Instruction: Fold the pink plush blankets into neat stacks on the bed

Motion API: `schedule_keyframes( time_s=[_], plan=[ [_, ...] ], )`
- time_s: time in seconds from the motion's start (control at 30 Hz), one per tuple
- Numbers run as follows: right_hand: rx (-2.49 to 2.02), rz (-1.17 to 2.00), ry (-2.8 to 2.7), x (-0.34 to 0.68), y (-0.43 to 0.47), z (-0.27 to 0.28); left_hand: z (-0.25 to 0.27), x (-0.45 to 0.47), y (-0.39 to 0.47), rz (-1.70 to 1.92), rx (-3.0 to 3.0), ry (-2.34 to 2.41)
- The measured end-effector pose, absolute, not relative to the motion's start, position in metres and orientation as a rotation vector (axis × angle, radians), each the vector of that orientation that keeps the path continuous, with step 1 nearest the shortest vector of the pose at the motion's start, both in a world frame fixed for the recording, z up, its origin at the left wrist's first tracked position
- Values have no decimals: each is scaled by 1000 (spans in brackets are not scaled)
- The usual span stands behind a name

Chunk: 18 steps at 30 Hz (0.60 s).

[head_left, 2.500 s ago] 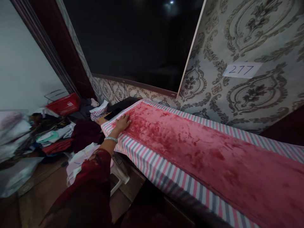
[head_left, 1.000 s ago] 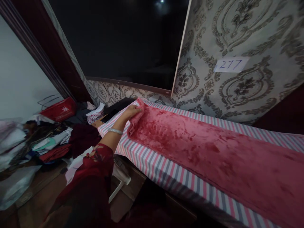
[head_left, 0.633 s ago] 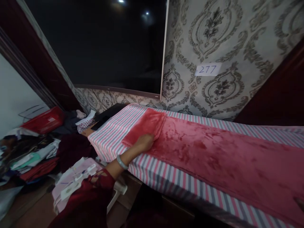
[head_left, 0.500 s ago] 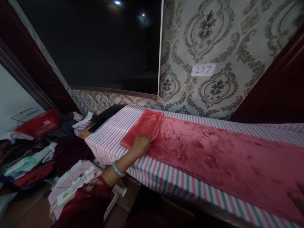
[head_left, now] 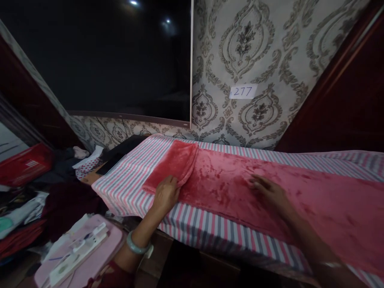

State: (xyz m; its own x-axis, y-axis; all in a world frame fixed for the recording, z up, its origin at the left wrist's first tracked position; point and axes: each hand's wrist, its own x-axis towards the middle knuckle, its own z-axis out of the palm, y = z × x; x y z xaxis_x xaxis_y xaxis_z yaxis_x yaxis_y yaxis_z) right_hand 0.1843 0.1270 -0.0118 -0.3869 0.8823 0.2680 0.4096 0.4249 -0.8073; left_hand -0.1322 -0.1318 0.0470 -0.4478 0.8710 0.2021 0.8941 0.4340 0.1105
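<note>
A long red plush blanket (head_left: pixel 228 188) lies along a striped cloth (head_left: pixel 126 168), its left end folded over into a thicker layered flap. My left hand (head_left: pixel 167 194), with a pale bangle on the wrist, is closed on the near corner of that flap. Over the middle of the blanket is my right hand (head_left: pixel 268 192), its fingers loosely bent and apart, holding nothing. Whether its fingertips touch the plush I cannot tell.
A large dark television (head_left: pixel 120 60) hangs above, beside patterned wallpaper with a paper label (head_left: pixel 243 91) reading 277. At lower left, a white power strip (head_left: pixel 79 254) lies on a pink stool (head_left: pixel 112 236). Piled clothes (head_left: pixel 69 204) and a red bag (head_left: pixel 27 166) are further left.
My right hand has come in from the right edge to above the middle of the blanket. My left hand stays at the folded flap. The view has turned slightly right.
</note>
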Motion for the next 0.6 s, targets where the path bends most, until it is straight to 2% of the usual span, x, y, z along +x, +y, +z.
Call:
schedule_keyframes(
  time_s=[0.13,0.23,0.4,0.6],
  plan=[
    [-909,1501,-1826,57,111,16,26,-138,-139,-476,-1600,-2474],
    [-1017,1756,-1657,-7,111,29,8,-140,-147,-550,-1584,-2402],
    [-1119,1734,-1686,-79,128,31,-19,-141,-157,-569,-1470,-2314],
    [-1142,1464,-1842,-127,142,20,-33,-141,-157,-543,-1461,-2295]
  ],
)
